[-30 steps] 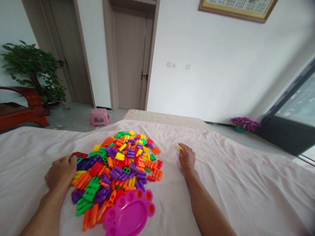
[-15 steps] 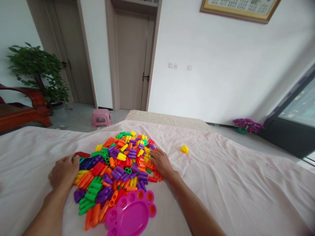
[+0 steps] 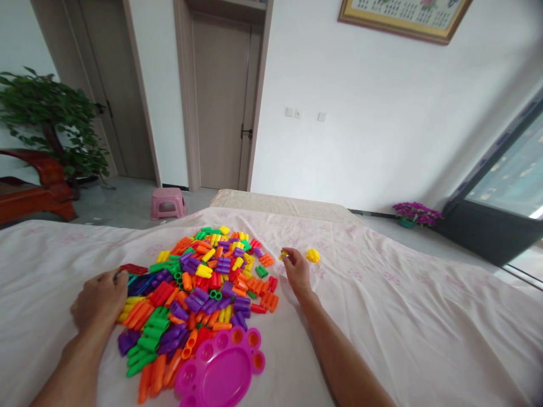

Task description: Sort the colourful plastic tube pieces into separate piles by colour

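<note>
Bullet-shaped plastic toy blocks (image 3: 199,299) in orange, green, purple, yellow and red lie in a heap. My right hand (image 3: 298,272) is off the heap's right side, its fingertips pinching a small yellow plastic block (image 3: 283,256). Just beyond that hand a small cluster of yellow blocks (image 3: 313,255) rests on the cloth. At the heap's left edge my left hand (image 3: 99,299) is curled, its fingers against dark blue pieces (image 3: 141,284) and close to a flat red piece (image 3: 133,268). Whatever lies inside its fingers is hidden.
A magenta paw-shaped tray (image 3: 227,376) sits at the near side of the heap. A pale flowered cloth (image 3: 382,316) covers the surface. Beyond it are a pink stool (image 3: 168,202), a wooden armchair (image 3: 38,189), a leafy plant and purple flowers (image 3: 416,213).
My right hand has left the heap's right side and moved right and slightly up, with a yellow block now in its fingers. The left hand keeps its place by the heap.
</note>
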Action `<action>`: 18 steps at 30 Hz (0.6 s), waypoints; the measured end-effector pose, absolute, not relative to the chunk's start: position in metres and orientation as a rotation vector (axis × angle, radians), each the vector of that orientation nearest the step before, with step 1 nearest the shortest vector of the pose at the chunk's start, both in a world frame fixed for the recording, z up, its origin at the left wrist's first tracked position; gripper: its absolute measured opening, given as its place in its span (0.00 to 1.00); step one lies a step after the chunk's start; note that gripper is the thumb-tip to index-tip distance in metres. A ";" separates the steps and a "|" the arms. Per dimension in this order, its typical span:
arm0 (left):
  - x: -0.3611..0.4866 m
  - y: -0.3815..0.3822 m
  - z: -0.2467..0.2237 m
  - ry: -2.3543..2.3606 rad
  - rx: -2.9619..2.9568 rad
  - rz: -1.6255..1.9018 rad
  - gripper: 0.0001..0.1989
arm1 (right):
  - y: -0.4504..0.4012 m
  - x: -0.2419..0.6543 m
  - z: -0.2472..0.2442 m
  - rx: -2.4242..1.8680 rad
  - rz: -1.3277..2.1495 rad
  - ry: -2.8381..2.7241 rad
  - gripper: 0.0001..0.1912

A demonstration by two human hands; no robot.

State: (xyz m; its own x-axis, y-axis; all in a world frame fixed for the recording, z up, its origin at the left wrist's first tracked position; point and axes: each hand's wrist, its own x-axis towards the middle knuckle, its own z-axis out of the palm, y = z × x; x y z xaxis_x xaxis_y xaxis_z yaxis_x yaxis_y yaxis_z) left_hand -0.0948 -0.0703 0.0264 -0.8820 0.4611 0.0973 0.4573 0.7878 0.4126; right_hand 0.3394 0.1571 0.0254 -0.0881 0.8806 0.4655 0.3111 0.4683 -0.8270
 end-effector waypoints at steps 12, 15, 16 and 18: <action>-0.101 -0.069 0.020 2.984 0.760 0.637 0.35 | 0.177 0.401 0.020 -1.546 0.055 -1.890 0.22; -0.098 -0.069 0.023 2.991 0.774 0.608 0.35 | 0.173 0.399 0.025 -1.654 0.050 -2.026 0.23; -0.095 -0.070 0.025 2.996 0.779 0.610 0.34 | 0.172 0.398 0.025 -1.688 0.039 -2.061 0.23; -0.089 -0.070 0.029 3.016 0.859 0.642 0.33 | 0.171 0.397 0.025 -1.733 -0.022 -2.087 0.24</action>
